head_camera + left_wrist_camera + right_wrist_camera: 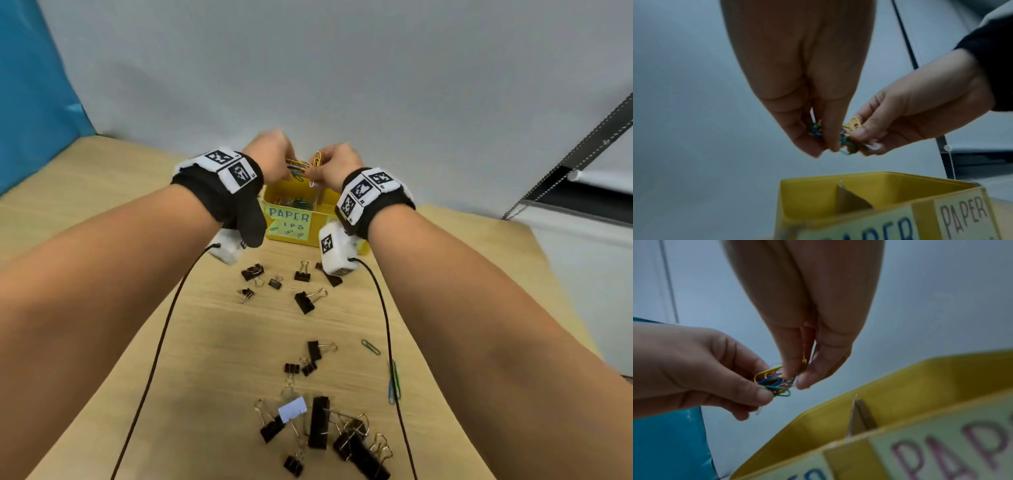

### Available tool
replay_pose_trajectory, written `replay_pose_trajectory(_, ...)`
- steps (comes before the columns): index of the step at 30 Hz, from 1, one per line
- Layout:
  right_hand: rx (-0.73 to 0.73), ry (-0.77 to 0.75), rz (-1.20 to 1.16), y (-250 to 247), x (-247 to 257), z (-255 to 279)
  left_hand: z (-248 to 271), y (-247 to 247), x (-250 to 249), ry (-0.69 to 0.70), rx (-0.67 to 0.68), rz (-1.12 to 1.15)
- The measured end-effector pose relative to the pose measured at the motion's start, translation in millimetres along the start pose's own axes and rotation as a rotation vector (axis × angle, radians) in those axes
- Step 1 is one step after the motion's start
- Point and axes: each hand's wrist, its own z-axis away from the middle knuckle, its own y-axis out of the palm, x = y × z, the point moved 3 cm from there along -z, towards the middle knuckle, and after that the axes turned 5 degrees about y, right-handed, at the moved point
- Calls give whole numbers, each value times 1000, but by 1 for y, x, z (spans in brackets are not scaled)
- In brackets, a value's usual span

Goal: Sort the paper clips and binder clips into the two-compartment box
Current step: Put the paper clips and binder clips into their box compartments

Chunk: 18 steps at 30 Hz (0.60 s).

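Note:
Both hands hover over the yellow two-compartment box, which carries a "PAPER" label and a cardboard divider. My left hand grips a bundle of coloured paper clips. My right hand pinches a yellow paper clip out of that bundle. The wrist views show the same: the left hand holds the clips, and the right hand pinches clips held by the left hand. More paper clips lie in the box's left compartment.
Several black binder clips lie scattered on the wooden table, with a bigger pile near me. A green paper clip and a green-blue pair lie at right. Two wrist cables trail over the table.

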Motion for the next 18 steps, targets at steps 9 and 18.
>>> replay_pose_trajectory(9, -39, 63, -167, -6, -7, -11, 3, -3, 22, -62, -154, -2)
replay_pose_trajectory(18, 483, 250, 505, 5, -125, 120, 88, 109, -75, 357, 619, 62)
